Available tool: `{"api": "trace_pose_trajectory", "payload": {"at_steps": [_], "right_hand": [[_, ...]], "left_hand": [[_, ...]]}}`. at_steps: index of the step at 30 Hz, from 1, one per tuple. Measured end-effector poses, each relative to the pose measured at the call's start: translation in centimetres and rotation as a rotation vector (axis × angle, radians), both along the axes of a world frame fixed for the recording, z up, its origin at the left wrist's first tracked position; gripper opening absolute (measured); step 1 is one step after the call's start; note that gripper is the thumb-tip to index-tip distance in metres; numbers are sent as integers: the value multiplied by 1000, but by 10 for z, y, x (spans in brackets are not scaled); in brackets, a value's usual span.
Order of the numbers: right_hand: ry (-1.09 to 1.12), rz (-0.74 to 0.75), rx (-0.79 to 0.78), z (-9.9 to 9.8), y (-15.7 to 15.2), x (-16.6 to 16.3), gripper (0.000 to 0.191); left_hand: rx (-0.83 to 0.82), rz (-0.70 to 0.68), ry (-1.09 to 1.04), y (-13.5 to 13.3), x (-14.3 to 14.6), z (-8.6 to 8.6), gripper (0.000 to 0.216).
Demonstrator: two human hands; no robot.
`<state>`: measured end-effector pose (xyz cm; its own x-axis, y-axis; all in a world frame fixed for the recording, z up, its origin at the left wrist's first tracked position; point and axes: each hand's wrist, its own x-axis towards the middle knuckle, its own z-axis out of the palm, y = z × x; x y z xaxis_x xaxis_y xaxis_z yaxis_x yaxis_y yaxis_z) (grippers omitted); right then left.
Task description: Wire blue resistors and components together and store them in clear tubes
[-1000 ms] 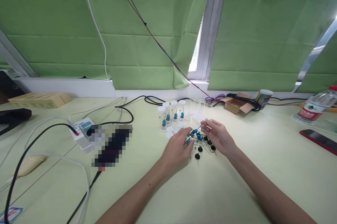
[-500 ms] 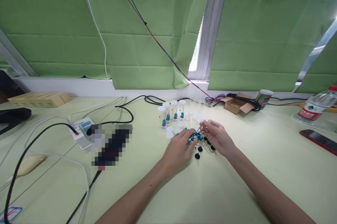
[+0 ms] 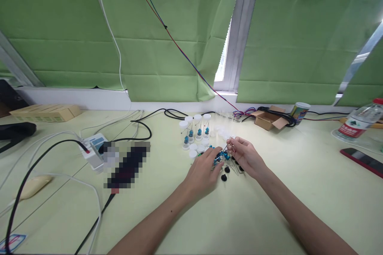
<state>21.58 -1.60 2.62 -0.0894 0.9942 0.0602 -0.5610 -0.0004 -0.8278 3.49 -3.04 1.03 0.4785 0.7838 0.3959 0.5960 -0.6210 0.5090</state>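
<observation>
far left of table (image 3: 269, 215): cardboard box (image 3: 44, 113), then power strip (image 3: 94, 151) with black cable, a blurred dark item beside it.

centre, behind the hands: 4 clear vials (image 3: 196, 129) standing upright in a row, white caps on, a blue part inside each; loose white caps (image 3: 197, 150) just in front.

left hand (image 3: 203, 171): palm down on the table, fingers reaching forward and right, tips touching the left edge of the pile of blue components (image 3: 220, 156); cannot tell whether the tips are pinched on 1 piece or only resting. pile lies ahead and to the right of these fingers, nearer to this hand than to the other.

small black discs (image 3: 224, 177) on the table between the 2 hands, just below the pile.

right hand (image 3: 247, 159): raised slightly, thumb and forefinger closed together on a thin wire lead (image 3: 229, 147); lead's long axis seems to slant down-left toward the pile, too fine to be sure.

far right: small open carton (image 3: 267, 119), cup (image 3: 300, 110), water bottle (image 3: 360, 121), red phone (image 3: 363, 161).
</observation>
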Motion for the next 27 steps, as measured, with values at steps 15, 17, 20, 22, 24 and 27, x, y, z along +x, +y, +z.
{"api": "trace_pose_trajectory", "payload": {"at_steps": [15,17,20,22,24,27], "right_hand": [[-112,-87,34,-1,-1,-2,32],[-143,-102,41,-1,-1,-3,32],[-186,-128,41,0,-2,-4,33],[-213,-136,43,1,-2,-4,33],[-235,-137,50,0,-2,-4,32],[-253,-138,55,-2,-1,-3,31]], "left_hand": [[7,-6,-17,1,0,-2,35],[5,-6,-20,0,0,-2,35],[-4,-3,-24,0,0,-2,36],[-13,-1,-24,-1,0,-2,38],[-22,7,-26,-1,0,-2,38],[-31,14,-26,-2,0,-1,37]]}}
